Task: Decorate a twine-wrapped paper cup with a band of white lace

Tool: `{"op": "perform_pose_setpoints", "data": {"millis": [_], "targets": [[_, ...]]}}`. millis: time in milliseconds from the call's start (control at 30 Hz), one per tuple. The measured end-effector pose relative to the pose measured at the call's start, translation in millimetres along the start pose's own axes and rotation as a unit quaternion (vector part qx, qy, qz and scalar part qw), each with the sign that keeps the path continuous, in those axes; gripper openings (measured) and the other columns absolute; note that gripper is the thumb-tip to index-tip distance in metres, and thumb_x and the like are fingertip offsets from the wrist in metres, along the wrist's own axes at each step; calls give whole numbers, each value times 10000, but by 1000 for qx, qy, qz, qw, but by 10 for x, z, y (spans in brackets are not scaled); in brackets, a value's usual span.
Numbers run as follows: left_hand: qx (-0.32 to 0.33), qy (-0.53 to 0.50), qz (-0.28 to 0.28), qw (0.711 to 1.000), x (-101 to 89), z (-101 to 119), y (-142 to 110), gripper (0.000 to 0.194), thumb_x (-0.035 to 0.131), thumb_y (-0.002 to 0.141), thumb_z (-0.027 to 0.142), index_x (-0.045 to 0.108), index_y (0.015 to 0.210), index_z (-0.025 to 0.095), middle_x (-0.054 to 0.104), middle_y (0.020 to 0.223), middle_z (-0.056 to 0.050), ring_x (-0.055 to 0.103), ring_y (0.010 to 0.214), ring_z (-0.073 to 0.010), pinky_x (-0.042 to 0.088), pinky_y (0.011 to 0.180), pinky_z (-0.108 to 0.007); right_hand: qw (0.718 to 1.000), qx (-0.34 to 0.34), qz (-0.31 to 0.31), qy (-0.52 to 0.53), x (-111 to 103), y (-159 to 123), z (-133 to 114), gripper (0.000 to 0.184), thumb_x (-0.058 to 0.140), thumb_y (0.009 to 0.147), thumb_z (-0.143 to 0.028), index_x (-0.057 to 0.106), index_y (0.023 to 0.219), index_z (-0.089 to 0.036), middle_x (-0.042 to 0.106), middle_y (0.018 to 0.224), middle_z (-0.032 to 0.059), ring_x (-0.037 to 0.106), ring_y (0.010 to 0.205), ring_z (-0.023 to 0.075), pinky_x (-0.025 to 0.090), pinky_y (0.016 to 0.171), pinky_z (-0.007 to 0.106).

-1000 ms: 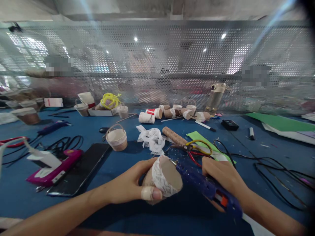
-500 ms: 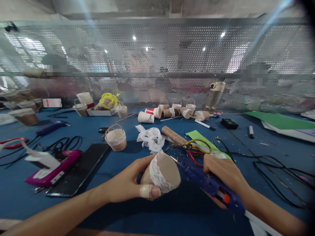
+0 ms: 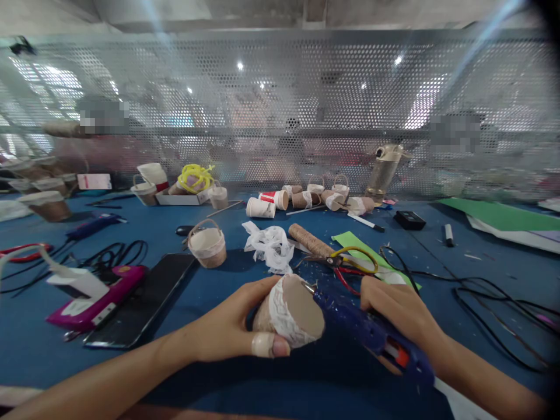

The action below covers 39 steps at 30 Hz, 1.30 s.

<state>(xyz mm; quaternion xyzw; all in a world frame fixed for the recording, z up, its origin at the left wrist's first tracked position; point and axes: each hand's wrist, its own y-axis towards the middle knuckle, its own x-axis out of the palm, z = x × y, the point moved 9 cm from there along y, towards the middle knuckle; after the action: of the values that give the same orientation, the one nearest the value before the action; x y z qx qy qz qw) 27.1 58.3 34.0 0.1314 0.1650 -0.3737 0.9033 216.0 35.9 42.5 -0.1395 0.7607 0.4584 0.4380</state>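
Observation:
My left hand (image 3: pixel 245 321) is wrapped round a small twine-covered cup (image 3: pixel 308 312), tilted so a flat brown end faces right. A band of white lace (image 3: pixel 280 312) runs round the cup near that end, and a beige plaster covers my thumb. My right hand (image 3: pixel 398 309) grips a blue hot glue gun (image 3: pixel 363 326), its metal nozzle at the upper edge of the cup's flat end. Whether the tip touches the cup I cannot tell. Beyond the cup lie a heap of white lace ribbon (image 3: pixel 269 248), a twine roll (image 3: pixel 310 239) and yellow-and-red-handled scissors (image 3: pixel 336 260).
A small basket (image 3: pixel 207 248) with a handle stands left of the lace. Further left are a black phone (image 3: pixel 140 303), a magenta power strip (image 3: pixel 96 300) and a second glue gun (image 3: pixel 94 226). Cables (image 3: pixel 481 291) trail on the right. Several cups line the perforated screen (image 3: pixel 280 105).
The glue gun's nozzle has moved left, from beside the cup onto its upper edge in view. The cup has shifted slightly right and turned a little in my left hand.

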Motion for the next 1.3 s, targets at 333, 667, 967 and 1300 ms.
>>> {"op": "perform_pose_setpoints", "data": {"millis": [333, 667, 967, 1300], "targets": [[11, -12, 18, 1000, 3, 17, -15, 711, 789, 794, 556, 597, 1383, 208, 693, 1237, -81, 638, 1087, -285, 523, 957, -356, 1000, -11, -2, 3, -13, -17, -16, 163, 516, 869, -299, 362, 886, -250, 475, 760, -19, 409, 593, 147, 286, 551, 292], [-8, 29, -2, 1000, -25, -6, 13, 674, 817, 747, 526, 623, 1302, 195, 696, 1194, -81, 641, 1056, -300, 542, 937, -376, 1000, -15, 10, 8, -11, -8, -43, 173, 510, 869, -312, 348, 868, -251, 471, 734, -23, 403, 579, 147, 270, 540, 294], [-15, 25, -3, 1000, -5, -18, 3, 707, 806, 750, 557, 601, 1320, 192, 688, 1205, -84, 633, 1075, -303, 534, 957, -382, 1000, -19, 16, 0, -37, 26, -16, 195, 508, 897, -299, 325, 859, -245, 434, 742, -21, 400, 588, 135, 272, 554, 282], [-12, 41, -9, 999, -19, 12, 10, 605, 809, 767, 470, 621, 1268, 188, 694, 1170, -76, 645, 1041, -295, 545, 912, -359, 1000, -17, -6, -3, 2, -3, -57, 177, 528, 863, -313, 364, 887, -249, 479, 755, -3, 410, 602, 161, 286, 556, 292]]}}
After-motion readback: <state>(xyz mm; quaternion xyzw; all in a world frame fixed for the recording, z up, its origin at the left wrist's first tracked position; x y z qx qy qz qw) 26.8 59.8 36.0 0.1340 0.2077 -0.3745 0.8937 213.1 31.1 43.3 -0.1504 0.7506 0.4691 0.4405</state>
